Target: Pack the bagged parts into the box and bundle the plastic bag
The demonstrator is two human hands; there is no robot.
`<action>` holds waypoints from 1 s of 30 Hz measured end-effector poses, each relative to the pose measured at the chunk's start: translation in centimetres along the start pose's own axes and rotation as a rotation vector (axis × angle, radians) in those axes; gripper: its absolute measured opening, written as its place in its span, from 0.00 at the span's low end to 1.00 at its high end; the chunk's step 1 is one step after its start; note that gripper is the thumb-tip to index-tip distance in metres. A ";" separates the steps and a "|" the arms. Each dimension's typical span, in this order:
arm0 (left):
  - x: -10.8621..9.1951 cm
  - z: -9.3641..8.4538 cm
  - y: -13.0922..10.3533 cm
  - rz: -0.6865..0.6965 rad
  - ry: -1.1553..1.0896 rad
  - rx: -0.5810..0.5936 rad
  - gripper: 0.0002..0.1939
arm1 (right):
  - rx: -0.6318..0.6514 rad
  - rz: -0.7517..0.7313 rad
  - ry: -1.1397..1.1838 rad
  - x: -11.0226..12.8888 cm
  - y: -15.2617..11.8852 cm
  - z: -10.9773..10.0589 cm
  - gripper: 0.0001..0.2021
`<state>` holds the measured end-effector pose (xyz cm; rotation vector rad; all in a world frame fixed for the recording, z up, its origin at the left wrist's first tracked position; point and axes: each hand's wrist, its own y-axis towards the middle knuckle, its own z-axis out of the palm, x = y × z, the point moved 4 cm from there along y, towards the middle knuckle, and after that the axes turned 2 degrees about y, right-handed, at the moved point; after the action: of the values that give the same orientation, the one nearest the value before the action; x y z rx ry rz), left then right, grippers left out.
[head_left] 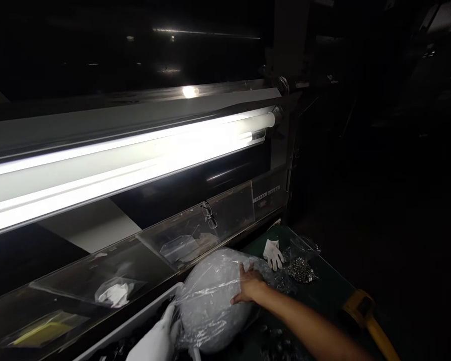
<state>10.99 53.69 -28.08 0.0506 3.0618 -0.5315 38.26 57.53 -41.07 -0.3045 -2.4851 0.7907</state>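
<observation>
**Both hands on the plastic-wrapped bundle at the edge of the bench**

From the head camera, the only view there is, the work looks to be at an early stage: the large rounded bundle wrapped in clear, crinkled plastic film (210,301) is still sealed as far as I can see, with no tear or opening showing. It sits at the near edge of the dark green bench top (323,296), leaning against a white tray's rim (135,323) to its left.

The bare right hand (250,286) lies flat on the bundle's upper right side, fingers spread and pressed against the film, gripping nothing. The left hand in a white glove (156,341) is low in the frame, touching the bundle's lower left; whether its fingers are curled or flat I cannot tell, since they are partly cut off and blown out by glare.

The bundle itself looks soft and whitish under the film, which catches the light in wrinkles and bright streaks. What is inside cannot be made out.

Just beyond the right hand lies a spare white glove (273,253), and beside it a small clear bag of shiny metal parts (300,268). A long glowing tube lamp (135,155) runs across above clear plastic bins (195,235). A yellow-handled tool (368,316) rests at the right.
</observation>
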 end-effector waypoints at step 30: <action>0.3 0.2 -1.0 0.011 -0.093 -0.143 0.27 | -0.640 -0.058 0.254 -9.7 -10.8 -4.2 0.26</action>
<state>10.64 52.72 -28.00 0.0379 2.9969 -0.3033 48.09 47.38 -35.62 -0.5124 -2.4201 -0.0895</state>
